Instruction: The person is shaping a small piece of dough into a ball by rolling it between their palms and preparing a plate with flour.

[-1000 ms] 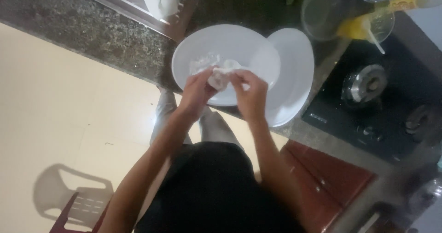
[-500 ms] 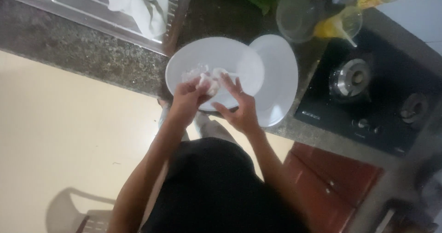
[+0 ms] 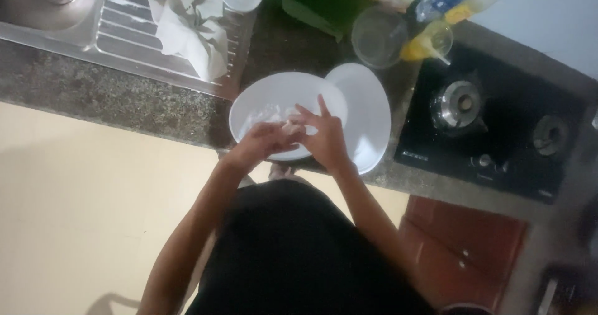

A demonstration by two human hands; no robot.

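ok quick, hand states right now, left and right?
Left hand: closed around a white lump over the white plate.
Right hand: fingers spread, touching the same lump; grip cannot be told.
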